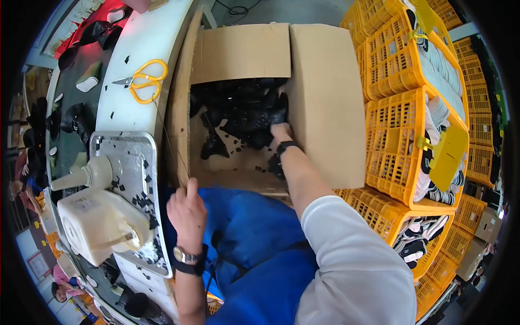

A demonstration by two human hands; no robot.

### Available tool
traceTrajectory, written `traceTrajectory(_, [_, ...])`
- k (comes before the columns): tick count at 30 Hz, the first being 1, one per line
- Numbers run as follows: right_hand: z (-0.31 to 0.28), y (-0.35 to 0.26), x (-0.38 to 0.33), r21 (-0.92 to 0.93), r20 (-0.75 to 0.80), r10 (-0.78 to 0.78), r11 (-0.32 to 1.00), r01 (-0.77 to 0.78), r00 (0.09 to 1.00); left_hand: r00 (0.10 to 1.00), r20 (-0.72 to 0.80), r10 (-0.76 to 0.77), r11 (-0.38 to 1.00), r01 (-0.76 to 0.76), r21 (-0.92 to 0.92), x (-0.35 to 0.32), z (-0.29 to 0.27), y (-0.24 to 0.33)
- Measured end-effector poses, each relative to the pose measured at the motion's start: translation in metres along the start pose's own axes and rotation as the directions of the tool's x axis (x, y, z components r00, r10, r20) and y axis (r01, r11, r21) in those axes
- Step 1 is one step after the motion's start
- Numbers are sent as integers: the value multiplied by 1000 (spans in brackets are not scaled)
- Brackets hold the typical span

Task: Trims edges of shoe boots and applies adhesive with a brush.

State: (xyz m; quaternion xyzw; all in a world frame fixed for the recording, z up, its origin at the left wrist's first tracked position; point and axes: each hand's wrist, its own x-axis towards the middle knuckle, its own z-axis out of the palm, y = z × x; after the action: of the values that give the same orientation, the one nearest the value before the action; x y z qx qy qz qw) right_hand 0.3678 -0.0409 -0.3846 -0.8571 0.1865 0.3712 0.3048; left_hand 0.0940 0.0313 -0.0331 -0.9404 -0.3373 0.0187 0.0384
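An open cardboard carton stands in front of me with several black boots piled inside. My right hand reaches into it along the right wall, fingers closed around part of a black boot. My left hand is at the carton's near left corner, thumb and fingers pinched together by the end of the left flap. A thin cord runs from the yellow-handled scissors down to these fingers. Whether they grip the cord or the cardboard, I cannot tell.
On the white table at left sits a metal tray holding white plastic bottles and small black scraps. Beyond it, a green conveyor carries shoes. Stacked yellow crates of shoe parts rise close on the right.
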Motion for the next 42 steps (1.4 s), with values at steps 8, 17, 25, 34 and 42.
traceTrajectory(8, [21, 10, -9, 267, 138, -169, 955, 128, 976, 997, 68, -23, 991, 32, -133, 0, 13, -13])
traceTrajectory(17, [5, -29, -47, -182, 310, -432, 847, 499, 847, 994, 104, 26, 976, -3, -220, 4, 15, -15])
traceTrajectory(25, [11, -50, -119, -80, 694, -179, 943, 322, 698, 996, 84, -5, 972, 25, -234, -1, 18, -24])
traceTrajectory(34, [62, 16, -11, 23, 247, 100, 994, -109, 964, 996, 89, 24, 962, 1, -272, 6, 11, -25])
traceTrajectory(42, [71, -31, -17, 393, 287, -42, 916, -78, 957, 983, 183, -1, 955, 55, -290, 0, 12, -31])
